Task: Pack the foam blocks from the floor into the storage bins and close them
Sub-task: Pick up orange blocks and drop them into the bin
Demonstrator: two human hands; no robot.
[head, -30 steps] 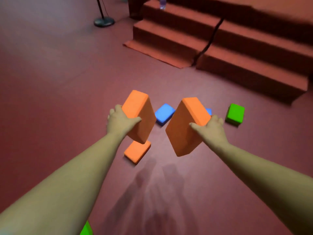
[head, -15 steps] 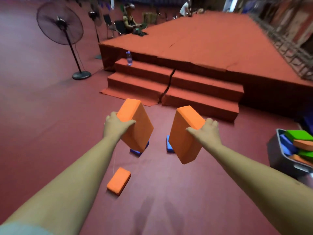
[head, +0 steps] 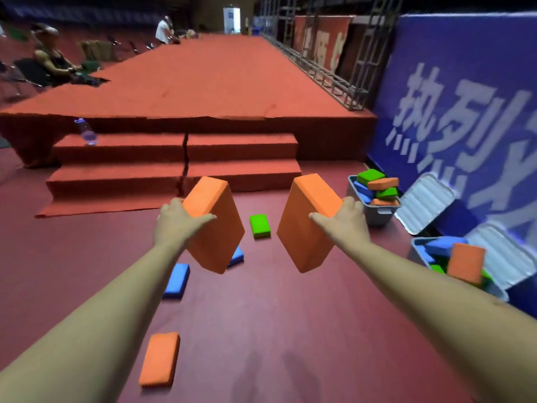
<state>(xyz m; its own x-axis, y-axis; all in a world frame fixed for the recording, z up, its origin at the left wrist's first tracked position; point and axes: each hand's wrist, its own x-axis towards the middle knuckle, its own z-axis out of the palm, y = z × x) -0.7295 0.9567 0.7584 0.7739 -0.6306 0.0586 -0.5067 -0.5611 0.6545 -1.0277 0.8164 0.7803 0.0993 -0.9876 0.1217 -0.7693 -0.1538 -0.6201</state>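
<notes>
Your biggest risk is at the two storage bins on your right. The far bin [head: 374, 213] is already heaped above its rim with green and orange blocks. In the near bin [head: 417, 249] an orange block [head: 465, 263] stands on end well above the rim. Drop more on top and the lids [head: 424, 202] propped behind the bins probably won't shut, so flatten the piles first.

Next, the floor [head: 261, 315]. A green block [head: 259, 226], two blue ones [head: 176, 280] and an orange one [head: 159, 359] lie loose ahead of you, and any of them could trip you as you turn.

Both arms reach forward. Your left hand [head: 177, 222] holds the left orange block [head: 215, 228] by its upper end, thumb across the face. Your right hand [head: 345, 225] holds the right orange block [head: 308, 225] the same way. Both blocks hang tilted over the floor and are held only at one end, so either could swing and slip out.
</notes>
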